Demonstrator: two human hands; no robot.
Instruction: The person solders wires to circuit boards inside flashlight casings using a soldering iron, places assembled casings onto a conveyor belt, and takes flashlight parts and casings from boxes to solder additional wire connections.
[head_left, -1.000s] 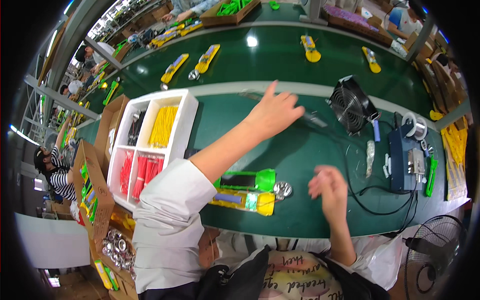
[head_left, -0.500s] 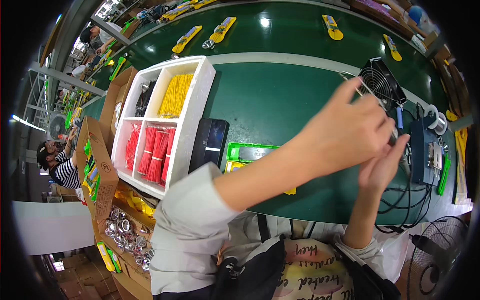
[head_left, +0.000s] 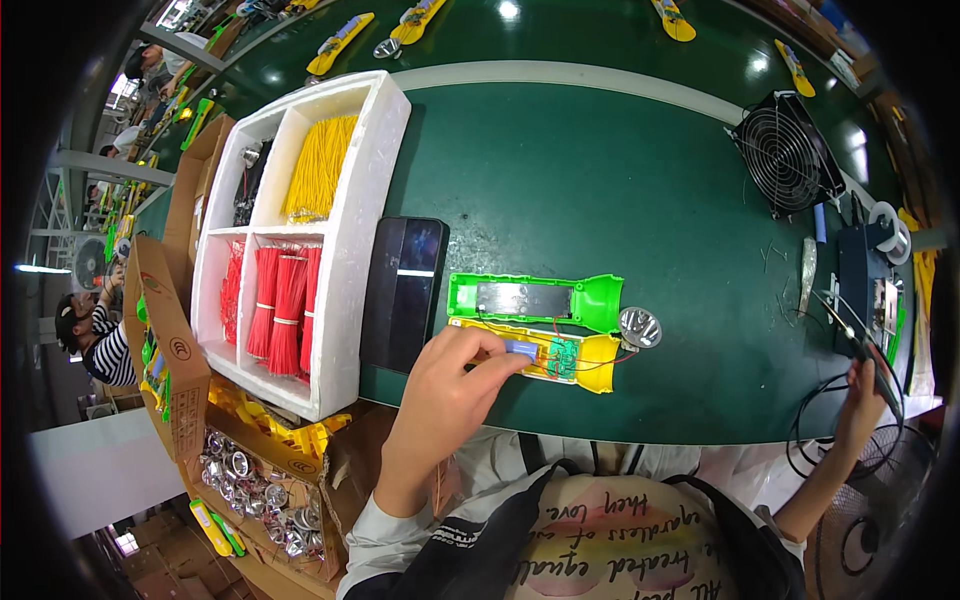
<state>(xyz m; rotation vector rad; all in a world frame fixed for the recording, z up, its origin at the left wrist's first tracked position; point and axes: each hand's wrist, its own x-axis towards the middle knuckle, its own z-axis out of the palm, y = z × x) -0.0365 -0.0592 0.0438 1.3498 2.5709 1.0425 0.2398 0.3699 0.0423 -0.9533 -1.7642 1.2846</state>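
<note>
dark phone screen [head_left: 403,290] beside white foam tray [head_left: 366,180] — brown cartons [head_left: 170,350] left.

Open yellow torch shell [head_left: 560,358] flat on table

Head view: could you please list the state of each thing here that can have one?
Yellow flashlight half-shell: open, circuit board exposed.
Green flashlight half-shell: open, lying alongside.
Phone: screen dark.
Desk fan: cannot tell if spinning.
Left hand: pinching a small blue part.
Right hand: gripping a soldering iron.
</note>
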